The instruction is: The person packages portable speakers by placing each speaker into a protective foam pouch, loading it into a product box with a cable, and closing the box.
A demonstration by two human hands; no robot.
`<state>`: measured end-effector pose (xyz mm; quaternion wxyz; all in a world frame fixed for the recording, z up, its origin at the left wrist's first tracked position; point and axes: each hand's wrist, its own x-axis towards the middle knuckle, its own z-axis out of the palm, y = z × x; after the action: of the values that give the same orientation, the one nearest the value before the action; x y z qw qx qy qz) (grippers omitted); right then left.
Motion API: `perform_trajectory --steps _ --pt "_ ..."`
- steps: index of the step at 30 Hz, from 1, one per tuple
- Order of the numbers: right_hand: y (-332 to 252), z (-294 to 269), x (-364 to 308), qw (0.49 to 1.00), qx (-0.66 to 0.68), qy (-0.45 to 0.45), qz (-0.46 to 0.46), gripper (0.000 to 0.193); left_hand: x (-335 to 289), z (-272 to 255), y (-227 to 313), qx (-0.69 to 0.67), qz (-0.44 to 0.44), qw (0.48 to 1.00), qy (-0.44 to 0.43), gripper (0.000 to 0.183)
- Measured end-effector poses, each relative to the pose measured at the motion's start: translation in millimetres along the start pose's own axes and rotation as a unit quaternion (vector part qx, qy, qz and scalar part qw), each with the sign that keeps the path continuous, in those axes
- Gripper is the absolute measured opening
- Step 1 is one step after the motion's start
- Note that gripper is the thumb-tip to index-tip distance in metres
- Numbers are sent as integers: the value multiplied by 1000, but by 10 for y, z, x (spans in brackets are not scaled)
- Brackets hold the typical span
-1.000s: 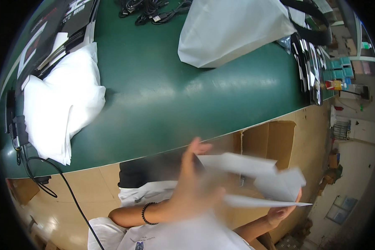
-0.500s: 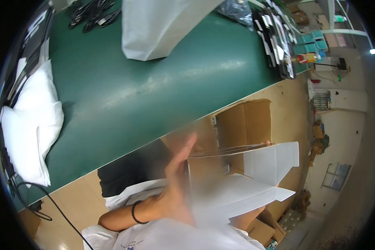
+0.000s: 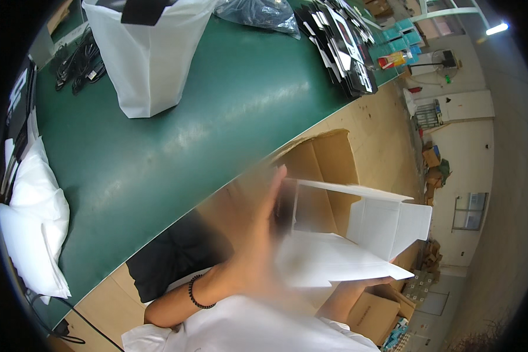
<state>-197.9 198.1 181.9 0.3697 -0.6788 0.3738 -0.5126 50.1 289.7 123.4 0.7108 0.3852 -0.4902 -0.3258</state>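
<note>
An unfolded white cardboard box [image 3: 328, 258] is held in front of me, its end flaps sticking out to the right. My left hand [image 3: 255, 234], with a black beaded bracelet at the wrist, is upright against the box's left end and grips it there. A blur covers part of this hand and the box edge. From below, my right hand [image 3: 369, 283] supports the box near its flaps; the white card hides most of its fingers. Behind the raised box stands an open brown carton [image 3: 334, 155], below the table edge.
A green table [image 3: 158, 170] slants across the view. On it are a white bag [image 3: 152, 64], black cables [image 3: 82, 64], a stack of black and white packages [image 3: 343, 53], a clear plastic bag [image 3: 261, 14] and white cloth-like material [image 3: 35, 223]. Brown cartons [image 3: 372, 317] stand at the lower right.
The white box has tilted, so its opening and inner walls show more. My view has shifted, with the table items moving left. Both hands stay on the box.
</note>
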Motion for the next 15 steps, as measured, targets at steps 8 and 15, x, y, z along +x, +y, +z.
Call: perform_trajectory --steps 8,15 --pt "-186 346 106 998 45 34 10 113 15 35 -157 -95 36 991 91 108" --pt "-251 585 154 996 69 43 24 76 31 102 -98 4 9 986 167 78"
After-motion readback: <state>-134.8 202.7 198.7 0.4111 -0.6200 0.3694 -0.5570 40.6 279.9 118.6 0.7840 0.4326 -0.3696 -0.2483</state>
